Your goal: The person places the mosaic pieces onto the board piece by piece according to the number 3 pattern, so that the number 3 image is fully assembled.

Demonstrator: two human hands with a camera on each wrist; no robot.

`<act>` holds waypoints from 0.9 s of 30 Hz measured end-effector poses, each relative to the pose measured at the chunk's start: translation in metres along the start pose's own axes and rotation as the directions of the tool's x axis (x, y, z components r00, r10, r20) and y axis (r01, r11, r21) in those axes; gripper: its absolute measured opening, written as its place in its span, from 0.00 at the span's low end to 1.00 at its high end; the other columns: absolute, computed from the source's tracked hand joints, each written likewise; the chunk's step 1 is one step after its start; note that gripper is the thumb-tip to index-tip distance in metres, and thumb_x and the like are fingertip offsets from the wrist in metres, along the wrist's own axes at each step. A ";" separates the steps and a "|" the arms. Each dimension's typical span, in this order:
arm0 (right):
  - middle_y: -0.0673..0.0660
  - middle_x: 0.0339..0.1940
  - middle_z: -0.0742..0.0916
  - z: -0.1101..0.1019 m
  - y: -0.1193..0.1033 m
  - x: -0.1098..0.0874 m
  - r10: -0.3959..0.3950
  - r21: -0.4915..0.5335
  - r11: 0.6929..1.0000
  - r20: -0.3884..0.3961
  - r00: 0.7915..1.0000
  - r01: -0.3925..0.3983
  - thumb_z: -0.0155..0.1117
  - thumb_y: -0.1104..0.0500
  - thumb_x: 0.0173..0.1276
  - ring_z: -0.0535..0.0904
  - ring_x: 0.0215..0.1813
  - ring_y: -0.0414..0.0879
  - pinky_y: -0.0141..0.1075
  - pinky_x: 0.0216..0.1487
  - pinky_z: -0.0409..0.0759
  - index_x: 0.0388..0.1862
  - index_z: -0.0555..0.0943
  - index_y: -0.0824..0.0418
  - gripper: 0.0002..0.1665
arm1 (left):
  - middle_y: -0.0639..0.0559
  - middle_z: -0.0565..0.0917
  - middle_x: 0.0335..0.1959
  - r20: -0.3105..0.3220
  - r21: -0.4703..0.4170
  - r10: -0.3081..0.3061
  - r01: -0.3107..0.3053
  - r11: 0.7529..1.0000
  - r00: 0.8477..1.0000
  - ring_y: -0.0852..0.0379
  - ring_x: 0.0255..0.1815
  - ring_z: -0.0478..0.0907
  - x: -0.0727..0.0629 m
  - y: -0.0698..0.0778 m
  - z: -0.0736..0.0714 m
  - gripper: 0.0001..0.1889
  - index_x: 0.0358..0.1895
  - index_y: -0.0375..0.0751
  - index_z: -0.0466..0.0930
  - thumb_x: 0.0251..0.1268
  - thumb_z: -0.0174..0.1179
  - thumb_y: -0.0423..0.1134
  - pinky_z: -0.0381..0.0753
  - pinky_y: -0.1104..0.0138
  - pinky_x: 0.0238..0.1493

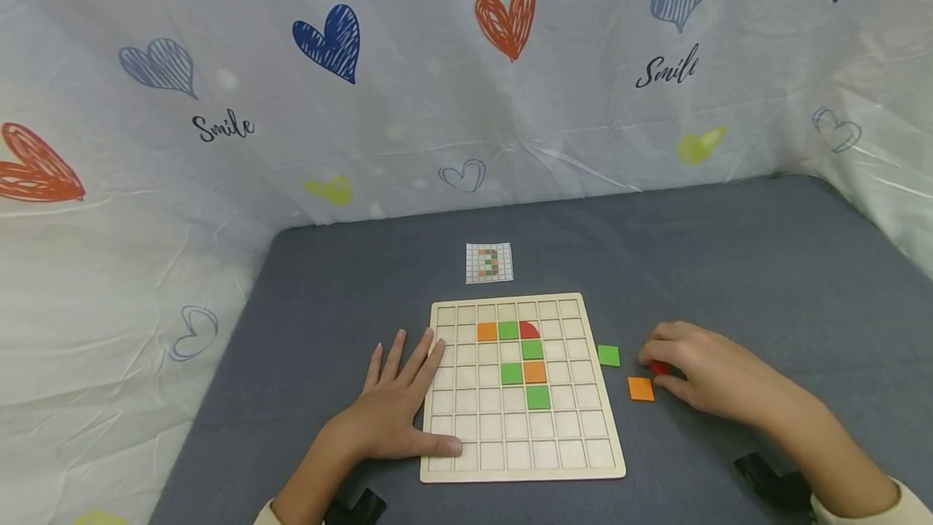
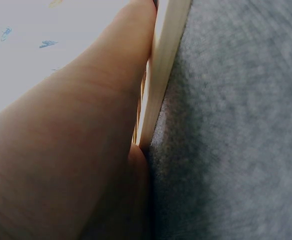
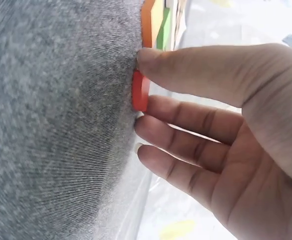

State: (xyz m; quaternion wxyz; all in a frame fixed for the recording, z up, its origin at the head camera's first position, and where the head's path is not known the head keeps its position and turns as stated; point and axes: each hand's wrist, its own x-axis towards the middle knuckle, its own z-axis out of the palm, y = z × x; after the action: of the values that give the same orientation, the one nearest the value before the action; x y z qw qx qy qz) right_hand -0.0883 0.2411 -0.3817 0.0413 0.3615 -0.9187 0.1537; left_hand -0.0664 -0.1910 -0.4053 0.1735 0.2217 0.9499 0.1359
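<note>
A wooden grid board (image 1: 521,477) lies on the grey cloth. My left hand (image 1: 394,420) rests at its left side, fingers spread straight along the edge and thumb over the lower left cells. In its cells sit an orange square tile (image 1: 486,332), a green square tile (image 1: 508,330), a red quarter-round tile (image 1: 529,330) and several more green and orange squares. Right of the board, my right hand (image 1: 700,367) pinches a red tile (image 3: 140,91) between thumb and index finger, down at the cloth. Its other fingers are loosely bent beside it.
A loose green tile (image 1: 608,356) lies by the board's right edge, with a loose orange tile (image 1: 641,389) nearer my right hand. Behind the board is a small printed pattern card (image 1: 472,276). A white curtain (image 1: 408,120) with hearts hangs beyond the table.
</note>
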 end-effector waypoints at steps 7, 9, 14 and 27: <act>0.40 0.37 0.80 -0.002 0.002 -0.003 0.025 -0.012 1.000 0.028 0.999 -0.025 0.84 0.66 0.46 0.77 0.39 0.39 0.41 0.37 0.80 0.37 0.87 0.47 0.21 | 0.53 0.31 0.82 -0.003 -0.008 0.010 -0.010 1.000 1.000 0.39 0.79 0.21 -0.001 0.001 -0.002 0.66 0.83 0.53 0.35 0.48 0.56 0.83 0.23 0.36 0.70; 0.39 0.37 0.80 -0.002 0.002 -0.004 0.032 -0.009 0.999 0.032 0.999 -0.031 0.83 0.67 0.46 0.77 0.39 0.39 0.40 0.36 0.80 0.38 0.88 0.47 0.22 | 0.53 0.31 0.82 -0.003 -0.008 0.012 -0.012 1.000 1.000 0.39 0.79 0.21 -0.001 0.001 -0.002 0.65 0.83 0.53 0.35 0.48 0.57 0.82 0.24 0.36 0.70; 0.40 0.36 0.79 -0.002 0.002 -0.003 0.004 -0.018 1.000 0.003 1.000 -0.004 0.83 0.66 0.47 0.76 0.37 0.37 0.39 0.34 0.79 0.37 0.88 0.48 0.20 | 0.52 0.32 0.83 -0.017 -0.012 0.024 -0.025 1.000 1.000 0.38 0.79 0.22 -0.001 0.000 -0.001 0.66 0.83 0.52 0.36 0.48 0.58 0.82 0.24 0.36 0.70; 0.38 0.34 0.76 0.001 -0.012 0.003 -0.085 0.036 0.995 -0.088 0.992 0.088 0.81 0.64 0.50 0.70 0.33 0.33 0.30 0.30 0.74 0.38 0.86 0.49 0.18 | 0.60 0.27 0.81 -0.044 -0.018 0.019 -0.020 1.000 0.999 0.45 0.79 0.19 0.002 -0.007 0.008 0.67 0.82 0.58 0.32 0.44 0.53 0.87 0.20 0.40 0.71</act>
State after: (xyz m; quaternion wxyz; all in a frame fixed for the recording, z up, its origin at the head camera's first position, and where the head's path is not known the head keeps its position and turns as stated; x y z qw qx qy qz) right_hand -0.0819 0.2304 -0.3790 0.0805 0.3946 -0.8963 0.1858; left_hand -0.0681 -0.1942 -0.4150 0.1534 0.2264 0.9499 0.1513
